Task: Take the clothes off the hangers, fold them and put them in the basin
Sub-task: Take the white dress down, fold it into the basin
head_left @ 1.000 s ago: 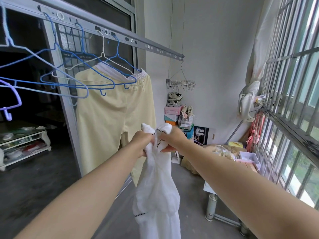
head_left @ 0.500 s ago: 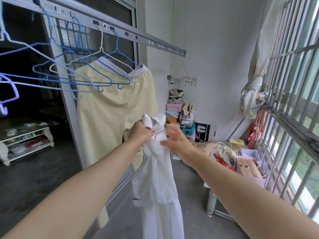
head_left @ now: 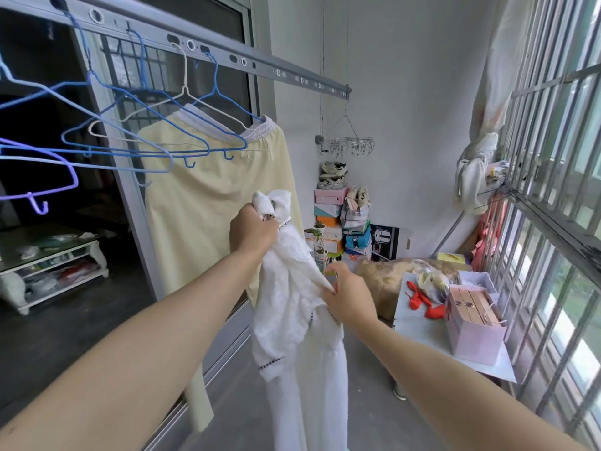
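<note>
Pale yellow trousers (head_left: 208, 209) hang from the drying rail (head_left: 292, 76). In front of them a white garment (head_left: 289, 307) dangles with its long axis vertical. Its top is bunched in the fist of the raised left hand (head_left: 252, 231). Lower down, the right hand (head_left: 349, 297) pinches a fold at the garment's side.

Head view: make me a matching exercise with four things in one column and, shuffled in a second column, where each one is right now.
Things:
1. white garment
2. yellow trousers
3. pink box
4. sneakers

Places:
A. on top of the stacked shoeboxes
B. gripped by the left hand and right hand
C. on the table by the window
D. hanging below the rail

Pairs: 1-B, 2-D, 3-C, 4-A
</note>
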Demonstrator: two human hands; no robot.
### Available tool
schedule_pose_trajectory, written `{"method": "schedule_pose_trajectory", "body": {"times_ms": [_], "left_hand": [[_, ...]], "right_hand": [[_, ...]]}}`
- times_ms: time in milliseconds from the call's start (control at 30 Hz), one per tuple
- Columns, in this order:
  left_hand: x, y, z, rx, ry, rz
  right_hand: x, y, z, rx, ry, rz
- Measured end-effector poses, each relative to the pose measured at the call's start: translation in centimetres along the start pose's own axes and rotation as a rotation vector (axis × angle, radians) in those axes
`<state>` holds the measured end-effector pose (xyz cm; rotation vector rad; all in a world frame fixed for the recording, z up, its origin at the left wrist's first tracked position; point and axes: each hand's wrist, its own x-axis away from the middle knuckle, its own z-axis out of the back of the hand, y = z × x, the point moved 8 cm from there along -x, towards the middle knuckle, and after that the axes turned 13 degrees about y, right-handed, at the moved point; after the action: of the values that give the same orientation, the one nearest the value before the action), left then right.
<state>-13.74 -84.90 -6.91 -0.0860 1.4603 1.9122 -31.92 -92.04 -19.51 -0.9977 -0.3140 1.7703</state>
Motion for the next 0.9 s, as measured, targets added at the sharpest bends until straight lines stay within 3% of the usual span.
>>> {"method": "schedule_pose_trajectory", "body": {"times_ms": [100, 200, 300, 500, 633, 700, 800, 900], "left_hand": [[0.4, 0.0, -0.4, 0.03, 0.008, 0.039], [0.9, 1.6, -1.2, 0.074, -0.003, 0.029], [1.0, 2.5, -1.5, 0.097, -0.008, 0.019], [0.7, 2.0, -1.0, 0.1, 0.043, 0.04], [0.7, 1.5, -0.8, 0.086, 0.059, 0.047], [1.0, 1.1, -1.0, 0.097, 0.054, 0.054], [1.3, 1.0, -1.2, 0.122, 0.066, 0.062], [1.2, 1.3, -1.4, 0.148, 0.085, 0.082]], "right_hand": [[-0.9, 1.1, 0.6, -0.003, 0.075, -0.108], [0.5, 0.9, -2.6, -0.204, -0.181, -0.295], [2.2, -0.1, -5.4, -0.285, -0.378, -0.278], [2.1, 1.0, -4.4, -0.284, -0.354, -0.231], [0.9, 1.5, -1.3, -0.021, 0.016, -0.075], [0.5, 2.6, -0.3, 0.03, 0.09, -0.109], [0.5, 2.9, -0.2, -0.083, 0.061, -0.189], [1.6, 1.4, -2.8, -0.322, -0.147, -0.152]]}}
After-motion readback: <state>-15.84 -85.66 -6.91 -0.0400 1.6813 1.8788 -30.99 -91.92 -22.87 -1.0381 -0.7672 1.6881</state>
